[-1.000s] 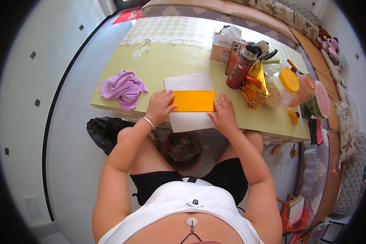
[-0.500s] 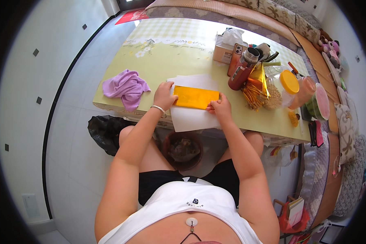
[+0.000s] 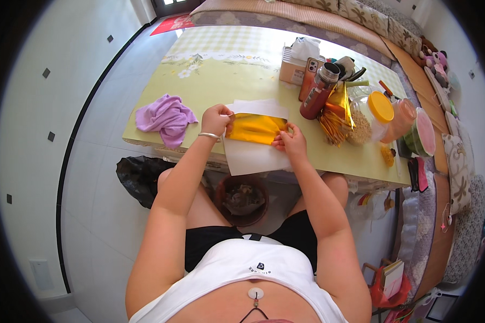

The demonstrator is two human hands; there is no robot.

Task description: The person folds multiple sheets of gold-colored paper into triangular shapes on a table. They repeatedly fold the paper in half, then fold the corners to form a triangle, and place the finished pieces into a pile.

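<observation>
A shiny gold foil sheet, rectangular and lying crosswise, is stretched between my hands above white paper at the table's near edge. My left hand pinches its left end between thumb and fingers. At the right end, my right hand grips the sheet's edge with the fingertips. The foil's surface looks slightly bent, with darker and brighter bands across it. Whether it is one layer or folded I cannot tell.
A crumpled purple cloth lies left on the table. To the right stand a dark red thermos, a phone, a bundle of gold foil strips and a yellow-lidded jar. Below, a bin sits between my knees.
My left hand has shifted slightly up with the foil's left end. The foil has gone from flat and evenly bright to slightly bent and banded. My right hand has barely moved.
</observation>
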